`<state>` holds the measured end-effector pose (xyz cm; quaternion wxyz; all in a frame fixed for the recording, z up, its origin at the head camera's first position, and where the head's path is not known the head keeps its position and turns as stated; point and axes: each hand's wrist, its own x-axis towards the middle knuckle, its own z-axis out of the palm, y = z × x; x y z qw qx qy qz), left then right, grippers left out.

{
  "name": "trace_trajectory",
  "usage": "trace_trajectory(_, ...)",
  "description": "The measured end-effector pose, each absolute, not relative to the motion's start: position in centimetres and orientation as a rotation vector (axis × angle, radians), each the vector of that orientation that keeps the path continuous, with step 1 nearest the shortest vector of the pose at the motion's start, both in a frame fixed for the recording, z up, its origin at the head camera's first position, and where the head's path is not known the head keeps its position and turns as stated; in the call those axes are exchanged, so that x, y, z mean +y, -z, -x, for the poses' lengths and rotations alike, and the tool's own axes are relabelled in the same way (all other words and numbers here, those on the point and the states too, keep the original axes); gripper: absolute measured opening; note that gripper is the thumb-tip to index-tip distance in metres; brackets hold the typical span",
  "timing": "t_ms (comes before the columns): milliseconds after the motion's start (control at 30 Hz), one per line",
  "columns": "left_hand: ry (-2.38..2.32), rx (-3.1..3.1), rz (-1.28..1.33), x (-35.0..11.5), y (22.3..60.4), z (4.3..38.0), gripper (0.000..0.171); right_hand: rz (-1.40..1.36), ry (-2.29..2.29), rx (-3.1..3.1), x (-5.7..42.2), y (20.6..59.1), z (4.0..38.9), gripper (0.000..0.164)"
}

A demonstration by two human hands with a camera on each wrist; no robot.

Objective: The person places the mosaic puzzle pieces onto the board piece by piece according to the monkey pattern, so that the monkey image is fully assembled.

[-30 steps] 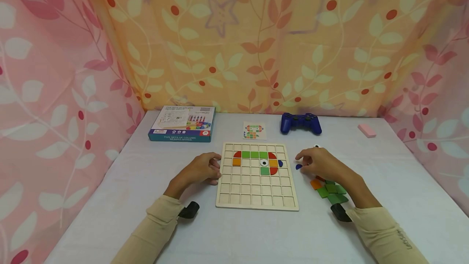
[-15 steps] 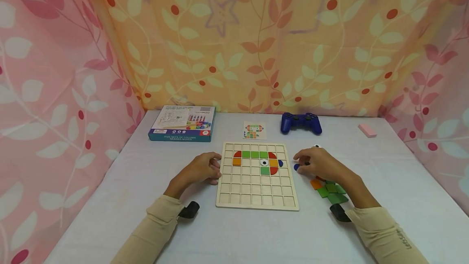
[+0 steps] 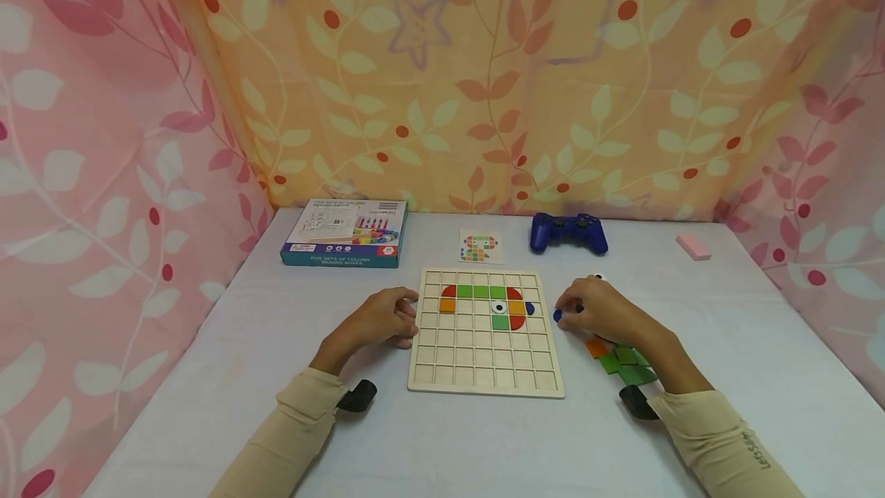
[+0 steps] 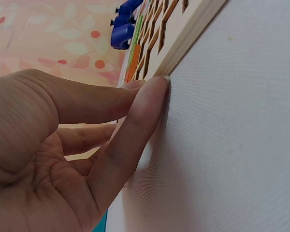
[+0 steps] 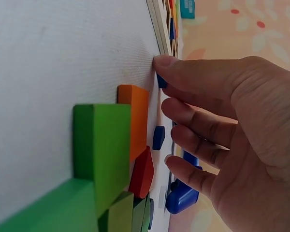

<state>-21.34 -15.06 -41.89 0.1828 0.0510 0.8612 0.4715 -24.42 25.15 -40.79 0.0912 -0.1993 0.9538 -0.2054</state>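
A pale wooden grid board [image 3: 484,360] lies mid-table. Colored tiles sit in its upper cells: red, green and orange ones, a white eye tile [image 3: 498,307] and a blue half-round at the right. My left hand [image 3: 379,319] holds the board's left edge with its thumb and fingertips. Just off the right edge, my right hand [image 3: 601,310] pinches a blue half-round tile [image 3: 558,315] between thumb and index finger; in the right wrist view the tile [image 5: 162,81] is partly covered by the thumb. Its other fingers are loosely bent over the table.
Beside my right wrist lies a pile of green tiles [image 3: 625,357], with an orange tile [image 3: 595,349] and a red one [image 5: 142,174]. Behind the board are a pattern card [image 3: 481,247], a blue game controller [image 3: 568,234], a boxed set [image 3: 343,234] and a pink block [image 3: 693,247].
My right hand has shifted slightly left toward the board, bringing the blue half-round tile along. The left hand and the board stay put.
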Motion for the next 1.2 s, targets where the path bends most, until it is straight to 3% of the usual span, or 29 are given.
trace_trajectory(467,-1.321,2.440,-0.155,-15.2,41.8,21.3,0.060,0.679,0.654,2.856,23.8,40.2,24.9,0.022)
trace_trajectory(1200,-1.374,2.392,-0.146,-15.1,41.8,21.2,0.059,0.917,0.759,2.752,14.4,39.4,26.0,0.022)
